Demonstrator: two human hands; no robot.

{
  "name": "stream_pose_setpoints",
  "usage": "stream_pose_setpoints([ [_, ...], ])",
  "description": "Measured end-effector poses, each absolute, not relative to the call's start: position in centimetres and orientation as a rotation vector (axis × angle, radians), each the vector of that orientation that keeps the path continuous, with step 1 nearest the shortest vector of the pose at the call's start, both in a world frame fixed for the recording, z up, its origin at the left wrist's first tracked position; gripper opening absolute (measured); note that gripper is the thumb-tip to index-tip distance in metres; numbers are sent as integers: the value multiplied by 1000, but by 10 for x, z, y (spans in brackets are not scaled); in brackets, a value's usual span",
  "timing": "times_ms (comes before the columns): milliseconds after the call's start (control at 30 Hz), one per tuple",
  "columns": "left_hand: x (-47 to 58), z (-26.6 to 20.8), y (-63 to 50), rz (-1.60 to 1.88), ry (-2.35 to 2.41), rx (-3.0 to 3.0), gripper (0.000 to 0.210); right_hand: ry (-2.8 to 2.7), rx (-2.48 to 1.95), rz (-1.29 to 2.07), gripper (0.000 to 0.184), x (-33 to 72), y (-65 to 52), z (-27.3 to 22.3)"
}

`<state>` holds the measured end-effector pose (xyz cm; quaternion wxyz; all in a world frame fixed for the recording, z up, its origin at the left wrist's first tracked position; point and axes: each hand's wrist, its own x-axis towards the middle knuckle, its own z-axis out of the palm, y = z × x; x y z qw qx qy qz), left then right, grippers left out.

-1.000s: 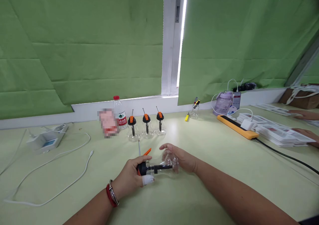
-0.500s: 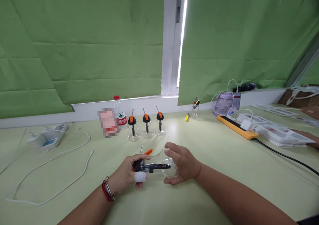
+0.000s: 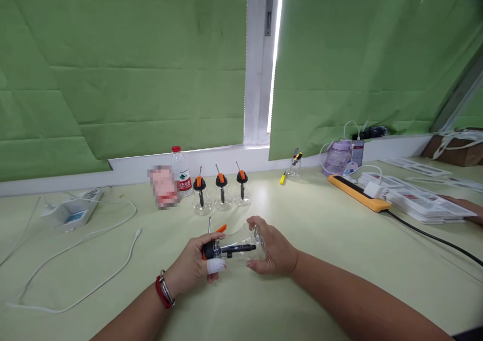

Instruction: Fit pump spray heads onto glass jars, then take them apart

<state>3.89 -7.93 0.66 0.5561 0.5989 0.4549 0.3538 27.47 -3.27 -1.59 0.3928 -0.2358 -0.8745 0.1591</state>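
Observation:
I hold a clear glass flask lying sideways just above the pale green table. My left hand, with a white bandage on one finger and a red bracelet at the wrist, grips its black stopper end, where an orange clip and a thin metal rod stick out. My right hand cups the flask's wide bottom. Three upright flasks with black-and-orange tops stand in a row behind.
A water bottle and a blurred pink item stand beside the row. A white cable and a small device lie left. To the right are a yellow power strip, a purple jug, stacked packets, and another person's hand.
My right hand came from above the flask to cup its base. Both hands lifted and turned the flask slightly. The other person's hands at the right edge have drawn back.

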Motion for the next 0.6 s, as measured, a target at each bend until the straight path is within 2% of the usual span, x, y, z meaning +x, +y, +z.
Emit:
stream_pose_setpoints([
  [367,41,4,-79,859,1121,1384,66,-2131,-754,964,73,278,-32,-14],
  [600,40,5,-79,805,1172,1431,71,-1859,-762,1845,65,283,-24,-10],
])
